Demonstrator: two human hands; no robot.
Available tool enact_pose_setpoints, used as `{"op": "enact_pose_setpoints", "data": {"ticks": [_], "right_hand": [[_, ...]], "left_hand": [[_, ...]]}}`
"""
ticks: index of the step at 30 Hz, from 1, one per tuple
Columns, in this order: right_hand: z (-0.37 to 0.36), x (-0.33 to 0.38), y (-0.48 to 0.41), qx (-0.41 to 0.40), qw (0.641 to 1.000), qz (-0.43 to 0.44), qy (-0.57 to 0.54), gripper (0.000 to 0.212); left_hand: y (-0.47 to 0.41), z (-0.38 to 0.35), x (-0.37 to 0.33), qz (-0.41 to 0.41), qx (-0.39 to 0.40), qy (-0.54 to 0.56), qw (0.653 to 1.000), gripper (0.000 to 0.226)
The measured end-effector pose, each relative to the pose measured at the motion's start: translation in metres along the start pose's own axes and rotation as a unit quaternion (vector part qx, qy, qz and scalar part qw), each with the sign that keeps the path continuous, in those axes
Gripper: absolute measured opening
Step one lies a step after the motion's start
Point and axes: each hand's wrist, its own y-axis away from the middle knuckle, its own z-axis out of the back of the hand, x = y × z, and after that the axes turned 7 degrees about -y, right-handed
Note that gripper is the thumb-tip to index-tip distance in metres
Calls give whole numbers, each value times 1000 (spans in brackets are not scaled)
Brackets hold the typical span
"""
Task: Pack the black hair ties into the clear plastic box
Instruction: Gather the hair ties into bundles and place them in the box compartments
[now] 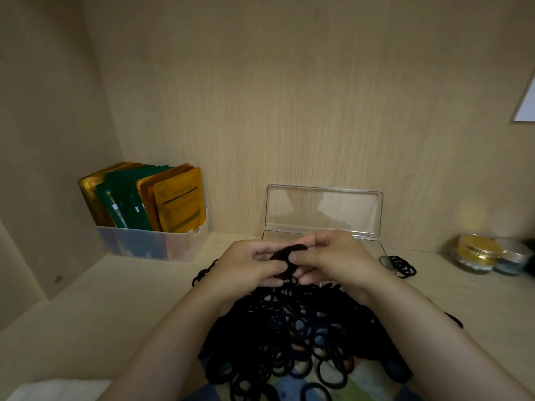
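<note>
A big heap of black hair ties (292,337) lies on the wooden shelf in front of me. Above its far edge, my left hand (246,264) and my right hand (335,259) together hold a small bunch of black hair ties (285,256), fingers pinching it from both sides. Right behind the hands stands the clear plastic box (324,211), its lid raised against the back wall. The hands hide most of the box's tray. A few more ties (401,266) lie to the right of the box.
A translucent bin of gold, green and orange sachets (147,224) stands at the back left. Small glass jars with gold and silver lids (489,253) sit at the far right. Wooden walls close in the left and back.
</note>
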Motion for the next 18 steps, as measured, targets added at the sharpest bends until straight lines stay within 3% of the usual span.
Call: {"op": "enact_pose_setpoints", "data": {"ticks": [4,9,14,18], "right_hand": [[8,2,-1,34,995,-35,-92,4],[15,5,-3,42,996,-31,-78,13],[4,9,4,132,986,-36,-98,18],[-5,3,2,32,999,-28,-3,28]], "left_hand": [[-4,4,4,11,10,25,1000,31],[-8,5,9,14,-28,-13,999,32],[-7,-1,9,-9,-65,-68,996,27],[-2,-1,4,-23,-24,-39,999,27]]}}
